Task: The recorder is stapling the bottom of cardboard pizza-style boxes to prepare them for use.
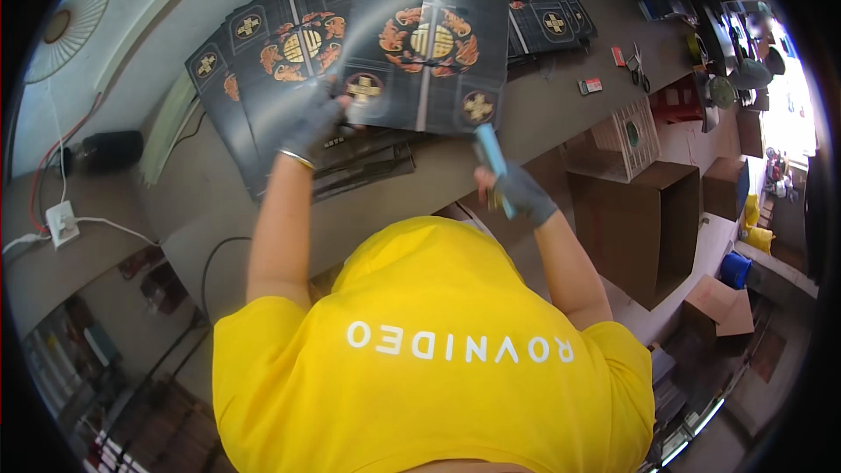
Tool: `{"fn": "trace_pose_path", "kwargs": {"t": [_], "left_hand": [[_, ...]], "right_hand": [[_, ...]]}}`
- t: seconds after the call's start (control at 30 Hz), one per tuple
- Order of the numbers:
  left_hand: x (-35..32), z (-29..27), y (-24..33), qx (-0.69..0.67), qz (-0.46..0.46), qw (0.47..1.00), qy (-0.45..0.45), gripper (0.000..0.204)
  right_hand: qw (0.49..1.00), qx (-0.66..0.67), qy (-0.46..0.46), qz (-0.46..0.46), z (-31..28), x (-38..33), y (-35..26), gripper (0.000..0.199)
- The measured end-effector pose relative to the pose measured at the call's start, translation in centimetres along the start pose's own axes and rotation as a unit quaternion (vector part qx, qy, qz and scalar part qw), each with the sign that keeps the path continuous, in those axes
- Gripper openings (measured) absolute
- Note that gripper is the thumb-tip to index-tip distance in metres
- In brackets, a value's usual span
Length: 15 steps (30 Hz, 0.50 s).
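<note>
My left hand (315, 125), in a grey glove, presses its fingers on the lower edge of a flat black cardboard sheet (429, 35) printed with orange and gold ornaments. The sheet lies on top of a spread of similar black sheets (263, 61) on the worktable (219, 201). My right hand (523, 194), also in a grey glove, grips a light blue flat tool (491, 154) that points up toward the sheet's lower right corner, just short of it. My yellow shirt (429, 350) fills the lower middle of the view.
Scissors (638, 67) and a small red and white item (590, 85) lie on the table to the right. Brown cardboard boxes (648, 228) stand below the table's right edge. A fan (74, 17), a black object (109, 149) and a wall socket (61, 223) with cables are at the left.
</note>
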State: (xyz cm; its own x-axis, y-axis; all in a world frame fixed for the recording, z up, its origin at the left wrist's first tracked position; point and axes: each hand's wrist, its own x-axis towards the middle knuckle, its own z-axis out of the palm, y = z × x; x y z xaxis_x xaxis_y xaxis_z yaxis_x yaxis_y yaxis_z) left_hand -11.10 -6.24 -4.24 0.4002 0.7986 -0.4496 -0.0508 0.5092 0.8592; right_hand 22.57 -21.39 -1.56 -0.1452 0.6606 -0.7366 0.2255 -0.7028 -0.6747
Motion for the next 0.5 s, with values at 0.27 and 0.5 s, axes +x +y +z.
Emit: {"fn": "trace_pose_path", "kwargs": {"t": [0.27, 0.5], "left_hand": [[3.3, -6.8, 11.4, 0.695, 0.356, 0.407, 0.473, 0.049], [-0.8, 8.6, 0.4, 0.164, -0.227, 0.936, -0.213, 0.053]], "right_hand": [[0.997, 0.021, -0.061, -0.044, -1.9, -2.0, 1.7, 0.030], [0.995, 0.005, 0.075, -0.064, -3.5, -1.5, 1.7, 0.033]]}}
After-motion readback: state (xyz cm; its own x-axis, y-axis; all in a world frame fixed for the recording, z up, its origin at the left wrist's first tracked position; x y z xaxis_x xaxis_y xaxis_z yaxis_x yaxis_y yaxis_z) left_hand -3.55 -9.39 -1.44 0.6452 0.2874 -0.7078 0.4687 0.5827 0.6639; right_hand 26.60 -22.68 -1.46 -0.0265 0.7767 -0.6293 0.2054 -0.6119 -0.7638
